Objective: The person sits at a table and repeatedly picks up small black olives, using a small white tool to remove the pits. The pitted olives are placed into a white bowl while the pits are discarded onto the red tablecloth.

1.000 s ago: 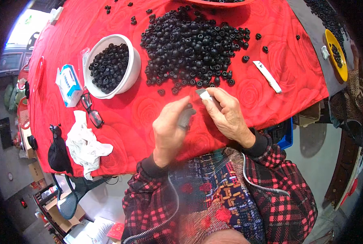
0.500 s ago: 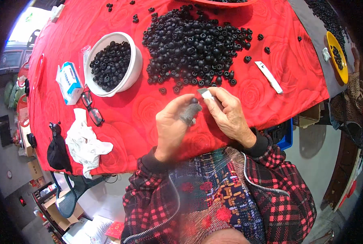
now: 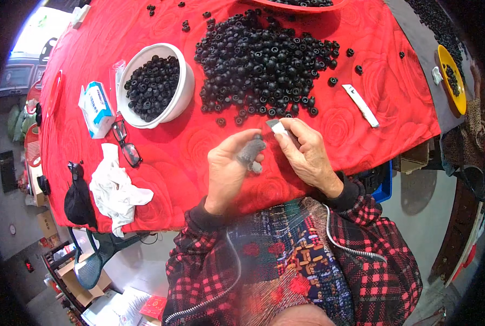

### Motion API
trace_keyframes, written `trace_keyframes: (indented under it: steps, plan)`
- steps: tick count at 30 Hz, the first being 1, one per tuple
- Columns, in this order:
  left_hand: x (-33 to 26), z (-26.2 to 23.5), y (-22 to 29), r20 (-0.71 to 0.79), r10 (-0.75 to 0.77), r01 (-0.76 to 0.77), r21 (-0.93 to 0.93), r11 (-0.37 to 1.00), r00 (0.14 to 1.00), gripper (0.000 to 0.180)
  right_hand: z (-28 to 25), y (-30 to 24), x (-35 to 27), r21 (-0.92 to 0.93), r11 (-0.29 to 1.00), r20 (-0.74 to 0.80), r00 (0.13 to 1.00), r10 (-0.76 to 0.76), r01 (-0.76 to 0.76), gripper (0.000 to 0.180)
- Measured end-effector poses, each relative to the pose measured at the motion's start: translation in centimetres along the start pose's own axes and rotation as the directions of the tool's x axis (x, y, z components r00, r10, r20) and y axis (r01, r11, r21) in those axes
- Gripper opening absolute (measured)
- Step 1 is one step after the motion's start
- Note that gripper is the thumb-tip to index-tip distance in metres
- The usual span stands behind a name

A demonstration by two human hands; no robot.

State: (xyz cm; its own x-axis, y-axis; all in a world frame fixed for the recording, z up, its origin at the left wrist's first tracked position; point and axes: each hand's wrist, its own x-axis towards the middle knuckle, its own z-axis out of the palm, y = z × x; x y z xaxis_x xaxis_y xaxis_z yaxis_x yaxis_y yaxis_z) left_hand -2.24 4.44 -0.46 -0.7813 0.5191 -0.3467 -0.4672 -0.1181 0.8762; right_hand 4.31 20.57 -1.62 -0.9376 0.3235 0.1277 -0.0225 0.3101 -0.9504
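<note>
My left hand point(image 3: 225, 171) is closed near the table's front edge. Between its thumb and a finger wrapped in grey cloth point(image 3: 249, 152) it pinches a small black round part point(image 3: 257, 137), mostly covered by the fingertips. Just to its right, my right hand point(image 3: 310, 158) grips a short knife blade point(image 3: 275, 126) with a white wrapped handle. The blade's bare tip points toward the left hand, a small gap away from the part. Beyond both hands spreads a large heap of similar black round parts point(image 3: 264, 68). More of them fill a white bowl point(image 3: 186, 95) at the left.
On the red tablecloth point(image 3: 193, 146), a blue-and-white box point(image 3: 98, 111), eyeglasses point(image 3: 127, 149), a white cloth point(image 3: 115, 187) and a black fabric item point(image 3: 78, 198) lie left. A white strip point(image 3: 360, 106) lies right of the heap. A yellow dish point(image 3: 452, 81) stands far right.
The black part has sunk deeper between my left thumb and finger, and more of the grey wrapping shows. My right hand keeps its blade nearly still. The view has shifted slightly.
</note>
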Motion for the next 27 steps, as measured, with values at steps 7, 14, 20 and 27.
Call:
trace_keyframes:
  steps: [7, 14, 20, 27]
  plan:
    - [-0.8, -1.0, -0.8, 0.051, -0.006, 0.01, -0.081, 0.997, 0.999, 0.025, 0.0, -0.4, -0.1, -0.001, 1.0, 0.023, 1.0, 0.0, 0.0, 0.02]
    - [-0.8, -0.9, -0.8, 0.069, -0.016, 0.022, -0.091, 0.996, 0.998, 0.023, 0.1, -0.2, 0.0, 0.007, 1.0, 0.021, 1.0, 0.01, -0.01, 0.02]
    - [-0.5, -1.2, -0.9, 0.038, -0.032, 0.036, -0.113, 0.993, 0.999, 0.024, -0.2, -0.5, 0.1, -0.009, 0.998, 0.034, 0.997, 0.067, -0.067, 0.02]
    - [-0.9, -1.0, -0.4, 0.076, -0.067, 0.078, -0.15, 0.986, 0.995, 0.023, -0.4, -0.2, -0.2, 0.148, 0.989, 0.083, 0.996, -0.031, 0.018, 0.022]
